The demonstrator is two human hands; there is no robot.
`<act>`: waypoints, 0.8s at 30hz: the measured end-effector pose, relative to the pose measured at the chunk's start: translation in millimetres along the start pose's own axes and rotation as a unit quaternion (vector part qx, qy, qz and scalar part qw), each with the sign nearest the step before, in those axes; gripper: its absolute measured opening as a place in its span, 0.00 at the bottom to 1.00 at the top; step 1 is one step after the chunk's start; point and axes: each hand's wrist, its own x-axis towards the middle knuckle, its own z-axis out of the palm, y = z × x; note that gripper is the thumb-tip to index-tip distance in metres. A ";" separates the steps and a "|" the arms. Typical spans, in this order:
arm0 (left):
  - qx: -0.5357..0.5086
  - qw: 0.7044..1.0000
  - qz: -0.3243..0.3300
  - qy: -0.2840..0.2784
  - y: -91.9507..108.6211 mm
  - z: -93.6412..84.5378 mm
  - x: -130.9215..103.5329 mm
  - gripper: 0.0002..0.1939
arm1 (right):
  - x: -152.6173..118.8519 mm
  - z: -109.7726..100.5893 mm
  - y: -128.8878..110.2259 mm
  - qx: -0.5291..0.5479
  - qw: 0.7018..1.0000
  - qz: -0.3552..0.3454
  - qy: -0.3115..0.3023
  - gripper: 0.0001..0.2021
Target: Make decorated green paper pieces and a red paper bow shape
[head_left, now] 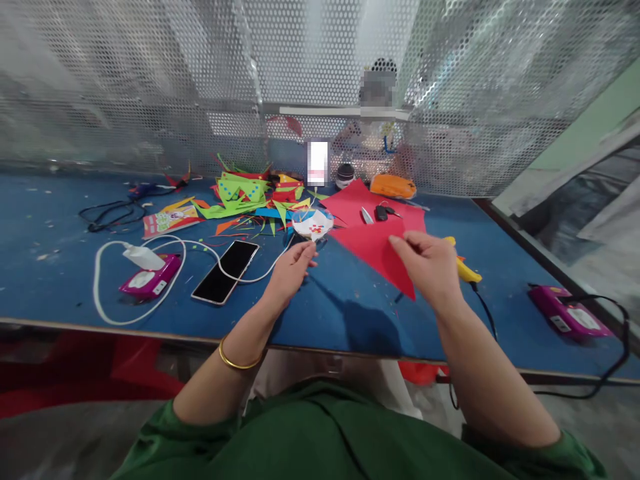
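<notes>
My right hand (433,270) pinches a red paper triangle (370,250) by its right side, holding it raised over the blue table. My left hand (291,272) is closed, thumb and fingertips together, to the left of the triangle; whatever may be between them is too small to name. Just beyond it sits a shallow white dish (314,223) with small red bits in it. Behind the triangle lies a larger red paper sheet (356,198). On that sheet rest a key fob (382,213) and a small silver pointed object (367,215).
Green paper cutouts (240,191) and coloured scraps pile up at the back. A phone (226,272), a white cable and a purple power socket (151,277) lie left. At right are a yellow corded tool (469,271) and another purple socket (567,311). Perforated metal mesh (150,87) stands behind.
</notes>
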 end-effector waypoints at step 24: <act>0.325 0.881 0.311 -0.150 0.5 12.0 -18.0 0.54 | -13.6 10.0 1.9 0.226 0.929 0.252 -0.148 0.25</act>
